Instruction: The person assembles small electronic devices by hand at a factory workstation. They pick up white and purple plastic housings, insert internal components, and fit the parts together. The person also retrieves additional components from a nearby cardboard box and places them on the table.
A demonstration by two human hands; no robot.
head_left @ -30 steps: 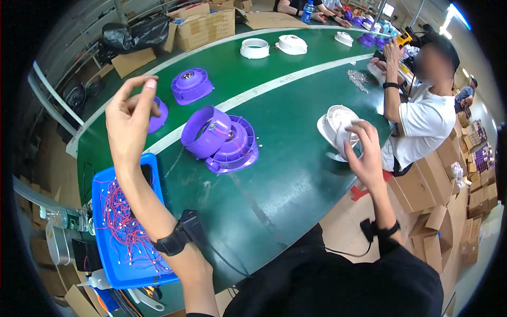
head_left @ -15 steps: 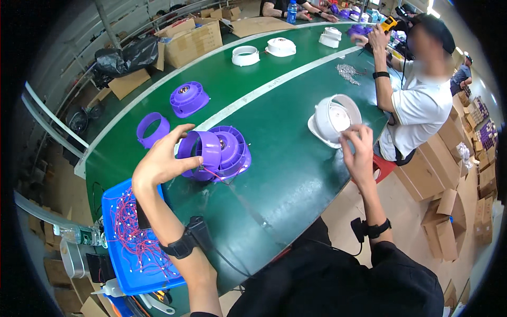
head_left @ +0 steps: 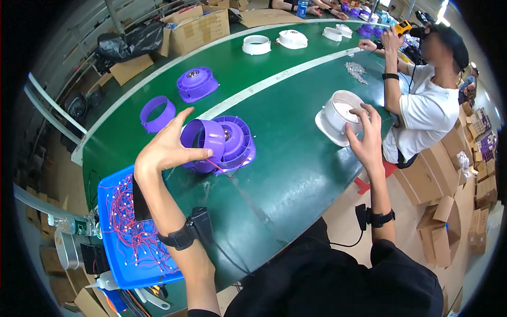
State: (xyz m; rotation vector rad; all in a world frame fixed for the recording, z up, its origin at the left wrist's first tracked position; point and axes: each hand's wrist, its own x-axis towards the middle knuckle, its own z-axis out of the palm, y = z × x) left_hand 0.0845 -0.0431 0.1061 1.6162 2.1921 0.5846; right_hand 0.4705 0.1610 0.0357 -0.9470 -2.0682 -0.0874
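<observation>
The green table [head_left: 296, 142] carries a blue tray [head_left: 119, 269] by its left edge, a purple housing [head_left: 240, 134] further in, and a white base [head_left: 327, 129] near its right edge. The left hand [head_left: 166, 148], half open, curves around a leaning purple ring [head_left: 214, 140]; the right hand [head_left: 367, 140], loosely curled, meets a white ring [head_left: 336, 115] atop the base. I cannot tell whether either grips.

Beyond the surface [head_left: 274, 182], a black bag [head_left: 128, 48] lies beside a carton [head_left: 203, 33]. A blue bottle [head_left: 301, 8] stands farther right. A person [head_left: 430, 108] in white holds a yellow tool [head_left: 403, 27]; an open box [head_left: 439, 244] sits on the floor [head_left: 340, 214].
</observation>
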